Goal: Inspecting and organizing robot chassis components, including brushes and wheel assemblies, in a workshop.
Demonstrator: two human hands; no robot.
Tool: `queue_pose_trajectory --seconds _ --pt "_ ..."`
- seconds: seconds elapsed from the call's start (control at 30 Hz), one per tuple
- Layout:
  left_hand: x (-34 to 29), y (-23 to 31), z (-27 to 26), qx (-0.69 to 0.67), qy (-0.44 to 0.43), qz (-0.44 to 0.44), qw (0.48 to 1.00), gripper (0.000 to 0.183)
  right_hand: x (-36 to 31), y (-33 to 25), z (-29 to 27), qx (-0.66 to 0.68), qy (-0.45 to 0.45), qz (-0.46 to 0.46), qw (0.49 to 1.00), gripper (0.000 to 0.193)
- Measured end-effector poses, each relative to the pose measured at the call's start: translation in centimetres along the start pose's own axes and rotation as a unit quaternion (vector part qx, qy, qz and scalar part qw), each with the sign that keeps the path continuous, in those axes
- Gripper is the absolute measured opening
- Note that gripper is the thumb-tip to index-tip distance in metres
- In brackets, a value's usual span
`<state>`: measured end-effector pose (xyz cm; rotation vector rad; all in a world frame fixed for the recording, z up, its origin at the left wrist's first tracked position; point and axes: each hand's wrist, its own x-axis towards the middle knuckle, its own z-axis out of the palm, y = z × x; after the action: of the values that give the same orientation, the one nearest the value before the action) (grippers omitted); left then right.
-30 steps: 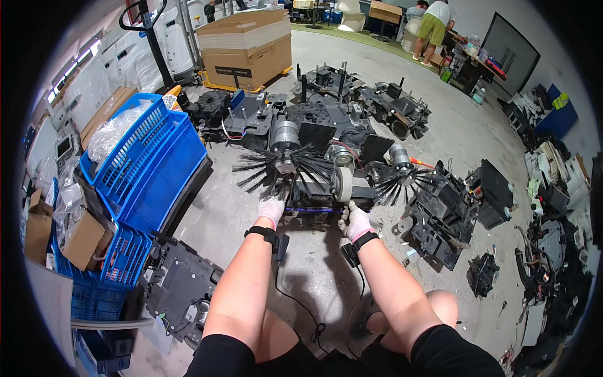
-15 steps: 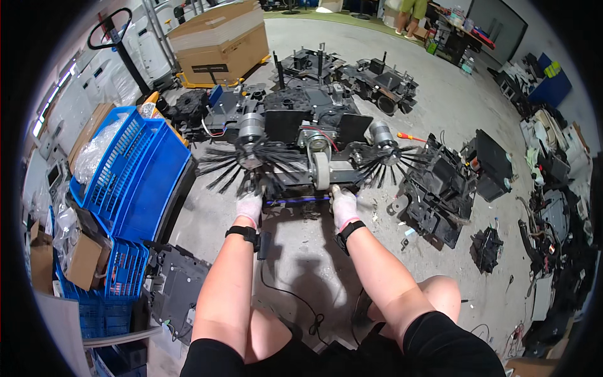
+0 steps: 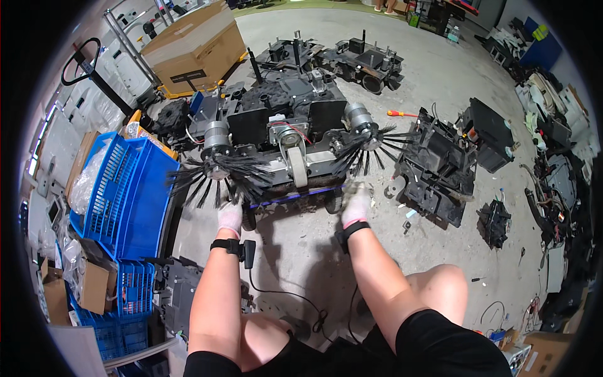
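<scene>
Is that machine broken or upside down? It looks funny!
Yes, it looks odd. The black machine seems flipped over: its wheel and both round brushes point up. The left hand and right hand grip its near edge. Loose black parts lie scattered on the floor around it.

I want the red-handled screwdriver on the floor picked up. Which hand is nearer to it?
The right hand. It grips the sweeper machine's front edge, below and left of the screwdriver. The left hand holds the same edge farther left.
</scene>
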<state>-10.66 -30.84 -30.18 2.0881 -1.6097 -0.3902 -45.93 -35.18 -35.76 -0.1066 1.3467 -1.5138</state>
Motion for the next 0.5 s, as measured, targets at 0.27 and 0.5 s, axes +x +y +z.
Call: queue_pose_trajectory --seconds 0.27,0.5 --pt "-0.1 -0.7 -0.3 0.255 -0.081 0.070 0.961 0.041 6.2 -0.1 0.4 -0.003 -0.146 0.108 0.983 0.031" --pt "0.4 -2.6 0.9 -0.049 0.004 0.021 0.999 0.041 2.7 -1.0 1.3 0.158 -0.171 0.180 0.956 0.030"
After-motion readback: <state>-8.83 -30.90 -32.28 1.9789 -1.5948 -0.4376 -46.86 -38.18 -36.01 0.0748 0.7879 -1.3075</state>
